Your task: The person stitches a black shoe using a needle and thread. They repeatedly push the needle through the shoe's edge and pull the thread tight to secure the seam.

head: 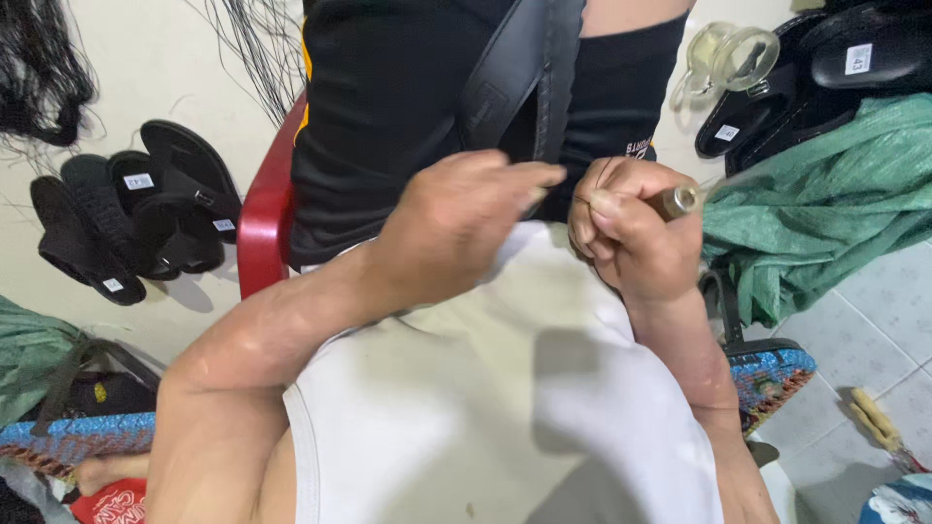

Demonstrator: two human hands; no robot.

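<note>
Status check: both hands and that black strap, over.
Left hand pinching black strap. Right hand fisted round a metal-tipped tool. Nothing between the hands.

The person wears a white sleeveless vest — plain, smooth cloth with a narrow hemmed edge at the armhole. Both arms are bare from shoulder to wrist, with no watch, band or glove on the left hand or right hand — and no rings show.
</note>
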